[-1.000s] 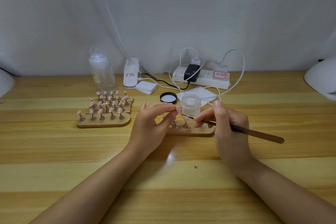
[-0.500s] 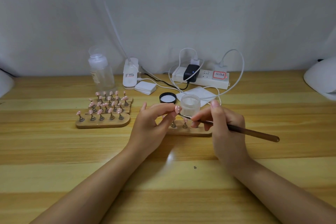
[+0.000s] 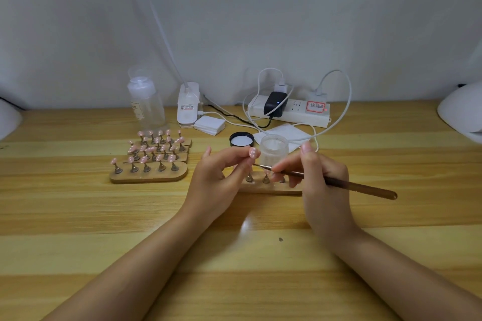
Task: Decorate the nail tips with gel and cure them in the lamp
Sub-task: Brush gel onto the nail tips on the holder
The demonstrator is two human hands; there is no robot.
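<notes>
Our left hand pinches a pink nail tip up high. Our right hand holds the brush like a pencil. The brush lies sideways, its point just under the tip, to its right. The open gel jar sits close behind, nearer our right hand.

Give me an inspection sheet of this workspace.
Surface: wooden table, striped grain.
Job's things: pink nail tip pinched in left hand; brush in right hand; open gel jar, its lid; stands of tips; white lamp at right edge.
Clutter: bottle, pads.
Grippers: both hands holding.
Cables: white cords looping from power strip.
Surroundings: plain wall.
</notes>
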